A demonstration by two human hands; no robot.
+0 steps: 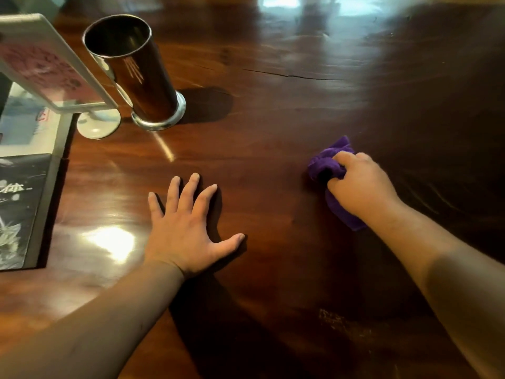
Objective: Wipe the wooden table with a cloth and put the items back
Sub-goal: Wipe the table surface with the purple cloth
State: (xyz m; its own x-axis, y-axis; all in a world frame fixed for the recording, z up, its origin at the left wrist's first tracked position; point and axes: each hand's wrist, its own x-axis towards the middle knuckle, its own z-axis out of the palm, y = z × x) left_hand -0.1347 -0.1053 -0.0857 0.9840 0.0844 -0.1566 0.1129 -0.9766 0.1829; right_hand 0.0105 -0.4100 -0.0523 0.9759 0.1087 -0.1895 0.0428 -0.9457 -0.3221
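Note:
A dark, glossy wooden table (273, 110) fills the view. My right hand (360, 184) is closed around a bunched purple cloth (323, 165), pressing it onto the tabletop right of centre. My left hand (185, 228) lies flat on the wood with its fingers spread and holds nothing. At the far left stand a tall dark metal cup (136, 69) with a silver base, apparently empty, and a white sign stand (49, 67) on a round foot.
A stack of printed menus or booklets (24, 187) lies along the left edge. A long crack (289, 75) runs across the wood beyond the cloth. Bright window glare reflects at the far edge and near my left wrist.

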